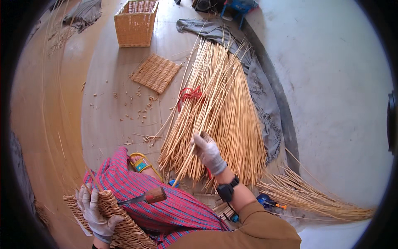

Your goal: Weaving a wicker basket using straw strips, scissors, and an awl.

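Observation:
In the head view, my gloved left hand [92, 213] grips the edge of a woven wicker piece [130, 227] lying over my lap on a pink checked cloth [147, 193]. A blade with a wooden handle [155, 194] sticks out from the weave beside that hand, pointing right. My gloved right hand [205, 151] pinches a pale reed [184, 166] over a large loose bundle of reeds [244, 124], which has red ties [191, 93] around part of it.
A square wicker basket [133, 28] stands at the back, with a flat woven square [156, 72] and scattered offcuts before it. Grey fabric [265, 116] runs along the bundle's right side. More reeds [315, 201] and a blue tool [267, 202] lie at lower right, near my sandalled foot [137, 159].

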A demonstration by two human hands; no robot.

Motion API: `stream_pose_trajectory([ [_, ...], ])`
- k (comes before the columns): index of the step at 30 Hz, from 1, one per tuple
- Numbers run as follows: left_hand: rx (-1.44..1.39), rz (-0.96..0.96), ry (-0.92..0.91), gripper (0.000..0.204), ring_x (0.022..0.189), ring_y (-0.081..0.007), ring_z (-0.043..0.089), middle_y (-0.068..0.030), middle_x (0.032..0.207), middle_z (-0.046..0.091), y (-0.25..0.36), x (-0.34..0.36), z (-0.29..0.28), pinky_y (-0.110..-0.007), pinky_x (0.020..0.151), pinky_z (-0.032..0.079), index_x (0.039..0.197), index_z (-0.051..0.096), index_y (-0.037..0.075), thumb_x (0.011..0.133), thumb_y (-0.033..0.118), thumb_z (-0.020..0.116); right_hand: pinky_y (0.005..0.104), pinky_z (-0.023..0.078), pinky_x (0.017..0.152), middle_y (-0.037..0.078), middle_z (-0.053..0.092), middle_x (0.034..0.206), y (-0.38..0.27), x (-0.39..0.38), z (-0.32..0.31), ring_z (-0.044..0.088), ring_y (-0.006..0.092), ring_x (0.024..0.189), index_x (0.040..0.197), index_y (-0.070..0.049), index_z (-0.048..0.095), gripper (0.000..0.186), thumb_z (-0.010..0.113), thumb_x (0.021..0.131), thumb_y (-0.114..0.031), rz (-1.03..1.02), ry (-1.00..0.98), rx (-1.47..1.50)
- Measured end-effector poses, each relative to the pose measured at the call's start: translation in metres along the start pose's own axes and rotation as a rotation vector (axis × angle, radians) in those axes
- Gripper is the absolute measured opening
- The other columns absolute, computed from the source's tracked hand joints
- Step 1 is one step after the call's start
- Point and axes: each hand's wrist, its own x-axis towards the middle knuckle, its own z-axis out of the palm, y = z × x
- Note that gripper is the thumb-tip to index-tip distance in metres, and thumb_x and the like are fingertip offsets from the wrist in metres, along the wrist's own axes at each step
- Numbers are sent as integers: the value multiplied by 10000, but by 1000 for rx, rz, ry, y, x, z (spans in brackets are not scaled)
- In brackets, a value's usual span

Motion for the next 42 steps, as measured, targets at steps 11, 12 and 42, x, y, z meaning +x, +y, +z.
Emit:
stream_pose_trajectory([
  [11, -54, 90, 102, 1088, 1463, -427, 460, -179, 1558, 512, 11, -3, 10, -677, 1251, 255, 1523, 523, 128, 736, 857, 707, 293, 605, 876, 125, 738, 1132, -15, -115, 135, 710, 126, 973, 1036, -39, 661, 120, 769, 985, -36, -151, -514, -525],
  [12, -44, 57, 119, 1088, 1463, -427, 460, -179, 1558, 512, 11, -7, 8, -677, 1251, 255, 1523, 523, 128, 736, 857, 707, 301, 599, 884, 138, 733, 1155, -25, -118, 138, 709, 135, 989, 1015, -40, 644, 134, 774, 982, -42, -63, -508, -319],
  [42, -100, -13, 53, 1093, 1459, -435, 436, -225, 1484, 500, 10, 8, -3, -628, 1282, 225, 1560, 523, 153, 731, 833, 736, 318, 572, 730, 85, 722, 853, -27, -24, 200, 665, 157, 718, 1446, -132, 682, 370, 560, 1099, -164, 3, -1344, -1084],
])
